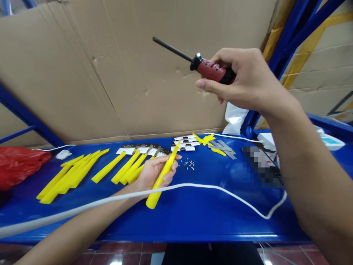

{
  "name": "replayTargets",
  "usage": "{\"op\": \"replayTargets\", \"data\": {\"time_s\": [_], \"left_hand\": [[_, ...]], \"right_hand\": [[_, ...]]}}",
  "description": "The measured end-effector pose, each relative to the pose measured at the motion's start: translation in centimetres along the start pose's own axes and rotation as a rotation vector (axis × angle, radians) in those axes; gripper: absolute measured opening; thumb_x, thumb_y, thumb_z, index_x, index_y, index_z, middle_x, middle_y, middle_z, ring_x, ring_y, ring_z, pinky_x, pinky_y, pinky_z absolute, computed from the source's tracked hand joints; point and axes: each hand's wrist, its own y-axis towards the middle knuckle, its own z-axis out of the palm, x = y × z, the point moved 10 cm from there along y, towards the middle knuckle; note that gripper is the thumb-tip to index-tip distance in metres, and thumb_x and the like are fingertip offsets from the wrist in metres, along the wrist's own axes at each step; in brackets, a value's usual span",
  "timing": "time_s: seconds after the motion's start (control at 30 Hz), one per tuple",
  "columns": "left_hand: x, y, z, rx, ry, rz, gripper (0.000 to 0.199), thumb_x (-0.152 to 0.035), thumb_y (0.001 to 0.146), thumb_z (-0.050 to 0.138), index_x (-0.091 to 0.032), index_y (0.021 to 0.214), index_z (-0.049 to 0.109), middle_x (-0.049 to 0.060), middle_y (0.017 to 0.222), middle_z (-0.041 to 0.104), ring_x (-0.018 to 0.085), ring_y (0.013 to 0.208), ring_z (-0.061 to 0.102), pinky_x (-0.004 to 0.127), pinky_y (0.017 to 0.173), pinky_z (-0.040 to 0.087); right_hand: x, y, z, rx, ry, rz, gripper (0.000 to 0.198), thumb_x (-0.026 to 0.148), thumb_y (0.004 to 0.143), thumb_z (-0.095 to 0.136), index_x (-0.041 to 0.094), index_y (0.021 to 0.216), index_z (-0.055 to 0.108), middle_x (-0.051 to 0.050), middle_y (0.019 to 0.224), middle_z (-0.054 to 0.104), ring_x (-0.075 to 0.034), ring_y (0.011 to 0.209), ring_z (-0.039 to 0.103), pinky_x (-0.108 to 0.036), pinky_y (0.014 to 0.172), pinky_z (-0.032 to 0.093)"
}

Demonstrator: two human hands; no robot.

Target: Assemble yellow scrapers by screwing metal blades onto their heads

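My right hand (245, 77) grips the screwdriver (211, 70), shaft toward ten o'clock. At seven o'clock from it, my left hand (149, 172), nearer the desk (209, 217), grips the yellow handle (163, 177), its long axis running from seven to one.

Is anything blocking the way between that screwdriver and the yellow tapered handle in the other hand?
Nothing visible stands between the screwdriver, raised in the right hand, and the yellow tapered handle in the left hand. A white cable crosses the picture over the left forearm, below that gap.
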Motion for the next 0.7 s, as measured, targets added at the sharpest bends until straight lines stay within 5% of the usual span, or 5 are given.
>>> {"op": "replayTargets", "data": {"time_s": [0.13, 0.3, 0.5, 0.7], "left_hand": [[-0.1, 0.0, 0.2, 0.085, -0.057, -0.015, 0.025, -0.025, 0.104, 0.050, -0.012, 0.111, 0.070, -0.003, 0.066, 0.048, 0.008, 0.036, 0.032, 0.018, 0.030, 0.031], [0.1, -0.5, 0.9, 0.175, -0.064, -0.043, 0.029, -0.033, 0.108, 0.047, -0.017, 0.106, 0.071, -0.008, 0.049, 0.033, 0.011, 0.033, 0.025, 0.021, 0.035, 0.041], [1.0, -0.8, 2.1, 0.314, 0.023, -0.113, 0.035, -0.044, 0.106, 0.051, -0.020, 0.087, 0.068, -0.006, 0.039, 0.037, 0.012, 0.025, 0.026, 0.021, 0.029, 0.038], [1.5, -0.9, 2.2, 0.347, 0.009, -0.124, 0.046, -0.042, 0.107, 0.049, -0.014, 0.081, 0.075, -0.003, 0.035, 0.039, 0.012, 0.020, 0.033, 0.021, 0.026, 0.038]], "right_hand": [[0.4, -0.3, 1.2, 0.123, 0.012, 0.030, 0.035, 0.058, 0.100, 0.072, 0.024, 0.102, 0.065, -0.002, 0.083, 0.069, -0.017, 0.068, 0.064, -0.029, 0.063, 0.045], [0.9, -0.7, 2.9, 0.289, 0.098, 0.064, 0.039, 0.066, 0.097, 0.071, 0.028, 0.099, 0.064, -0.006, 0.092, 0.080, -0.023, 0.082, 0.071, -0.034, 0.075, 0.054], [0.8, -0.9, 4.4, 0.401, 0.133, 0.070, 0.037, 0.066, 0.098, 0.071, 0.029, 0.099, 0.068, -0.005, 0.105, 0.085, -0.025, 0.090, 0.077, -0.037, 0.076, 0.060], [0.2, -0.9, 4.8, 0.407, 0.163, 0.080, 0.033, 0.058, 0.095, 0.079, 0.025, 0.100, 0.071, -0.006, 0.097, 0.085, -0.024, 0.088, 0.078, -0.035, 0.072, 0.059]]}}
